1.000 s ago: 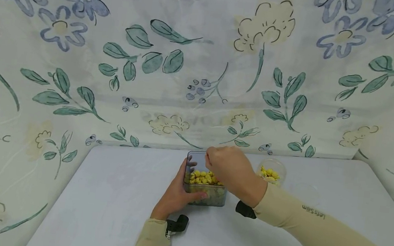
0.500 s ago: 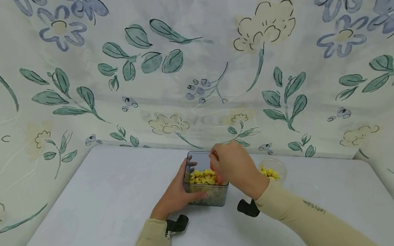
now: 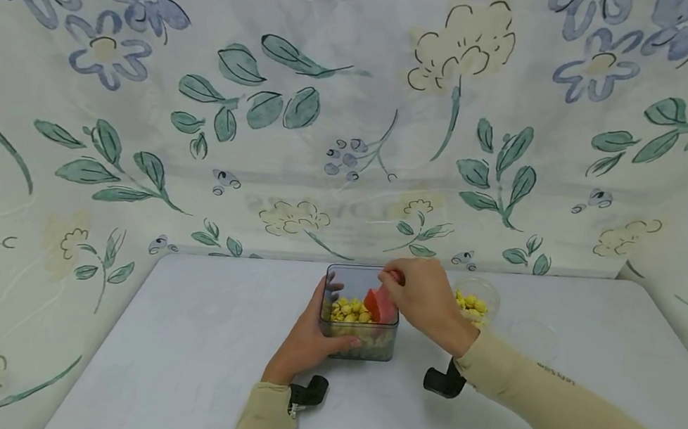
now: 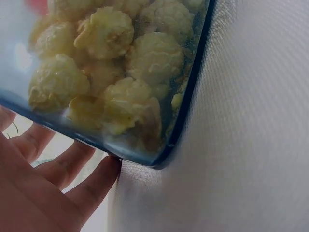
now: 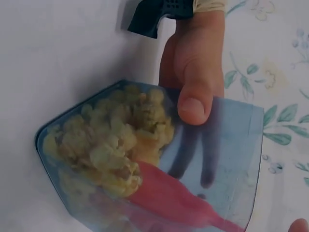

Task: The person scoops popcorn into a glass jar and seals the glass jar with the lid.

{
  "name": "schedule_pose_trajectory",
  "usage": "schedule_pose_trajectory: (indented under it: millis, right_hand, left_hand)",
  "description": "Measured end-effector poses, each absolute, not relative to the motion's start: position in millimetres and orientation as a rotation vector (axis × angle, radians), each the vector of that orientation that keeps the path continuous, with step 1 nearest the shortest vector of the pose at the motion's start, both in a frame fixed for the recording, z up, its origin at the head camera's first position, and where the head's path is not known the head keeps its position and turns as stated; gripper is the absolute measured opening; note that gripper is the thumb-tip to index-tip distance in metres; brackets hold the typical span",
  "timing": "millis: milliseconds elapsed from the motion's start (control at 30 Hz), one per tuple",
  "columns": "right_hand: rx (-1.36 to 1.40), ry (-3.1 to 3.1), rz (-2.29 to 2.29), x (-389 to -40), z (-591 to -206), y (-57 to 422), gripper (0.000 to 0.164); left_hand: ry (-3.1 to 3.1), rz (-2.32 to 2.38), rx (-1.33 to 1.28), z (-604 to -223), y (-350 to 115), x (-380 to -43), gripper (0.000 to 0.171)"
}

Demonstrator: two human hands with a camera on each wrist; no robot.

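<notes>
A clear, bluish plastic bin point(image 3: 361, 347) stands near the table's far edge, partly filled with yellow popcorn point(image 3: 349, 309). My left hand point(image 3: 306, 341) grips the bin's left side, with the thumb across the front wall. Through the wall in the right wrist view, fingers of that left hand point(image 5: 193, 72) show behind the bin. Above the bin's right side, my right hand point(image 3: 426, 302) holds the handle of a red scoop point(image 3: 381, 305). The scoop's head is down inside the bin beside the popcorn. In the right wrist view only a fingertip of the right hand shows.
A clear round tub point(image 3: 491, 291) with some popcorn stands to the right of the bin, partly behind the right wrist. A faint clear disc point(image 3: 534, 339), perhaps a lid, lies on the white table point(image 3: 194, 353). Flowered cloth point(image 3: 321, 191) rises behind the table.
My right hand has risen slightly, shifted right and come back down. More of the red scoop shows inside the bin now. The left hand and bin have stayed almost still.
</notes>
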State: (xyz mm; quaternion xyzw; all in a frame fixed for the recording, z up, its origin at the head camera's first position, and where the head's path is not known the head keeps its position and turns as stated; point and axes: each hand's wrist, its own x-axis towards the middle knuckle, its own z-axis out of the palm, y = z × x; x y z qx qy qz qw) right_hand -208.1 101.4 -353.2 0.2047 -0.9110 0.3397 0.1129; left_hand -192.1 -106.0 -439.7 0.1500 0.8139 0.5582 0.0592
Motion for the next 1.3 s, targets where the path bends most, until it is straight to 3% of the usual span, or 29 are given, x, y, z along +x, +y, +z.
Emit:
schedule_pose_trajectory:
  millis: [367,800,1067,1300]
  right_hand:
    - [0.706,-2.65,0.962,-204,-359,104,0.01]
    - [0.638,-2.476,0.948,-203,-373,105,0.013]
    - [0.617,-2.409,0.974,-204,-379,106,0.01]
    - [0.674,-2.381,0.946,-205,-382,103,0.009]
  left_hand:
    - [2.489,1.731,0.475,-473,-110,-206,0.11]
    - [2.457,1.704,0.466,-441,-105,-193,0.106]
    - [2.496,1.747,0.494,-473,-105,-206,0.109]
    - [2.49,1.758,0.498,-473,-108,-206,0.108]
